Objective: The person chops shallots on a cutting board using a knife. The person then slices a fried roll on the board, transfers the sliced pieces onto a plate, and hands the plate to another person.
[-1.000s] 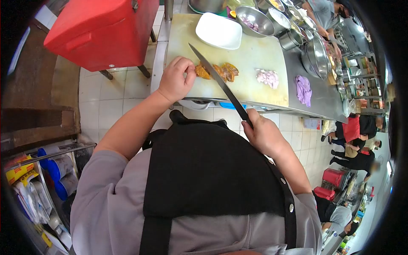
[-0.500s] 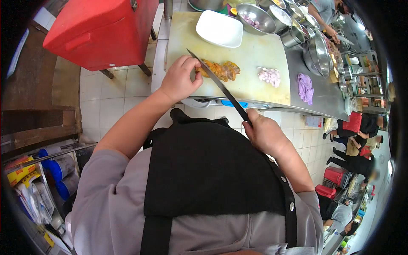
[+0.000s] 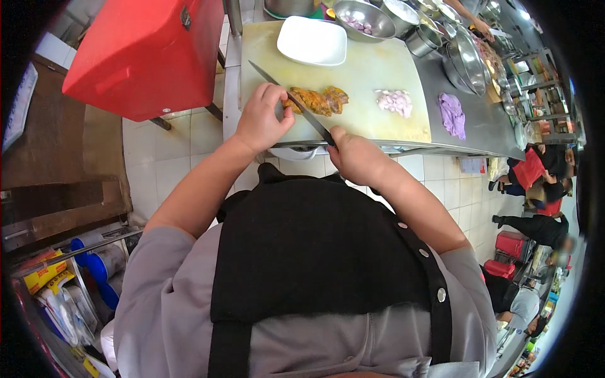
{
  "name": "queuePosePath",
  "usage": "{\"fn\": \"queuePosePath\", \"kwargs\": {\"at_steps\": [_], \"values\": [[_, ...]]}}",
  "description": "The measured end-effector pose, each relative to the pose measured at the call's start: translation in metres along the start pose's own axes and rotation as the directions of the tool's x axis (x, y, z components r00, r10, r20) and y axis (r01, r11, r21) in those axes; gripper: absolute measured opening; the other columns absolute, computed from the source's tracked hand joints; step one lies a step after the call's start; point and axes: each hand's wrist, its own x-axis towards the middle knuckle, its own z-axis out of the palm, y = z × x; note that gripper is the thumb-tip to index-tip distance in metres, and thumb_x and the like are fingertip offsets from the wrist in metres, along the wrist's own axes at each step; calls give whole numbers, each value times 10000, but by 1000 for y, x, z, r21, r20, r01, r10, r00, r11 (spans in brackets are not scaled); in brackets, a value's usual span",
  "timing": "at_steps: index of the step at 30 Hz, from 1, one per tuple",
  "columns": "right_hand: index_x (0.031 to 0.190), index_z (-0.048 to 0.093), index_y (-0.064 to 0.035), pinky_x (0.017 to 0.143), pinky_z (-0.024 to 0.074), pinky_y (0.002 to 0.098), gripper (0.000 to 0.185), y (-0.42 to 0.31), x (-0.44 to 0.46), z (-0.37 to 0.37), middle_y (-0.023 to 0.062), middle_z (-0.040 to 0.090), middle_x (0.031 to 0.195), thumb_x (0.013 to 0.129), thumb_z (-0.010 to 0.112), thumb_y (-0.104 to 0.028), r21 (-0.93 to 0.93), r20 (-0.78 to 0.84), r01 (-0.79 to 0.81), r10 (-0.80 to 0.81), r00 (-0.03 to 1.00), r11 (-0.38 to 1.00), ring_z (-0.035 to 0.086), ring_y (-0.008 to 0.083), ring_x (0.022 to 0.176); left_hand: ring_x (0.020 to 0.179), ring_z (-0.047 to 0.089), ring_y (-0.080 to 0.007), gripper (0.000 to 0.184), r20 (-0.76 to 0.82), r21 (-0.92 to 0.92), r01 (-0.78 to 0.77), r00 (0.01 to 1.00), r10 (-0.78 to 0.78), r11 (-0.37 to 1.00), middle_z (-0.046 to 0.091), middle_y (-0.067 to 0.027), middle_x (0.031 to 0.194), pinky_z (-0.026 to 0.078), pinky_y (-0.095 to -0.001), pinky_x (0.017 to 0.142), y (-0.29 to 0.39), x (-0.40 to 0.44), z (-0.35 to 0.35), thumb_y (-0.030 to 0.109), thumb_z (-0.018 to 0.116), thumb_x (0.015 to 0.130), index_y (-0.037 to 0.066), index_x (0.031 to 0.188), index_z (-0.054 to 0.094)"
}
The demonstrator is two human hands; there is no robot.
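My right hand (image 3: 356, 154) is closed around the handle of a long dark-bladed knife (image 3: 311, 118). The blade slants up and left across the left end of a browned, yellow-orange seasoned piece of meat (image 3: 318, 101), its tip past my left hand. Bent fingers and thumb of my left hand (image 3: 263, 116) grip the meat's left end, right beside the blade; the fingertips partly hide that end. Under the meat is a pale yellowed cutting board (image 3: 365, 129). Chopped pale, pinkish-white pieces (image 3: 394, 103) form a small pile to the right.
A white dish (image 3: 312, 41) stands at the board's back, beside a steel bowl (image 3: 372, 31) of purplish pieces. A purple cloth (image 3: 452, 116) lies on the steel counter near stacked bowls (image 3: 466, 63). A red cooler box (image 3: 151, 63) stands left. Other people work at the right.
My right hand has moved left and forward, sliding the knife farther across the meat, its tip now farther beyond my left hand. The left hand keeps its grip at the meat's end.
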Motion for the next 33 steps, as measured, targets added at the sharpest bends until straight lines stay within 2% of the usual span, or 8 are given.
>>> {"fn": "queuePosePath", "kwargs": {"at_steps": [9, 12, 14, 18, 21, 28, 32, 33], "values": [[1125, 506, 7, 821, 505, 578, 262, 1, -46, -29, 287, 693, 924, 1019, 579, -220, 26, -30, 11, -10, 1000, 1000, 659, 501, 930, 903, 629, -360, 238, 18, -23, 6, 1000, -5, 1000, 608, -125, 927, 530, -445, 801, 1, -3, 0, 18, 697, 791, 58, 989, 571], [1181, 524, -12, 779, 515, 568, 280, 6, -68, -46, 291, 687, 897, 1009, 612, -215, 76, -126, -32, 42, 991, 997, 663, 503, 900, 871, 631, -359, 226, 73, -45, -40, 996, 43, 998, 613, -115, 896, 531, -440, 784, -5, -4, 0, 19, 698, 789, 59, 980, 584], [1251, 538, -38, 751, 528, 554, 316, 24, -80, -52, 288, 689, 887, 996, 642, -193, 97, -287, -25, 52, 957, 995, 670, 501, 878, 880, 631, -356, 234, 70, -31, -26, 997, 28, 999, 610, -118, 912, 530, -438, 785, 1, -5, -5, 41, 724, 794, 56, 985, 589], [1342, 575, -73, 823, 544, 508, 363, 82, -92, -75, 261, 706, 1034, 996, 636, -166, 48, -468, -209, 207, 859, 977, 687, 454, 964, 892, 629, -341, 321, 118, -9, -44, 992, 45, 999, 600, -126, 969, 529, -427, 782, 5, -3, -4, 114, 818, 781, 50, 1002, 593], [1397, 577, -106, 880, 542, 495, 420, 138, -101, -76, 261, 693, 1113, 987, 641, -168, 36, -503, -299, 276, 819, 954, 683, 433, 1026, 903, 630, -319, 415, 168, -4, 6, 986, -5, 1000, 588, -127, 1040, 534, -414, 788, 3, -1, -5, 164, 883, 752, 50, 1025, 591], [1409, 605, -196, 932, 537, 474, 476, 218, -70, -62, 241, 665, 1147, 941, 677, -155, -20, -453, -308, 267, 851, 951, 663, 432, 1072, 903, 610, -271, 607, 223, -15, 126, 968, -119, 992, 558, -130, 1155, 550, -375, 797, 8, 7, -10, 160, 917, 718, 36, 1201, 571], [1373, 642, -200, 929, 537, 473, 482, 256, -26, -64, 234, 656, 1139, 899, 720, -156, -3, -559, -212, 174, 811, 977, 659, 424, 1059, 945, 623, -283, 735, 235, 8, 89, 968, -89, 996, 557, -145, 1297, 555, -372, 839, 6, 18, -10, 183, 918, 725, 62, 1349, 550], [1350, 661, -155, 925, 536, 479, 476, 266, -15, -66, 222, 659, 1123, 880, 734, -161, -31, -569, -165, 119, 814, 986, 664, 411, 1044, 959, 627, -286, 766, 239, 19, 91, 967, -92, 996, 552, -148, 1336, 556, -371, 853, 6, 17, -11, 190, 917, 728, 69, 1386, 542]]}}
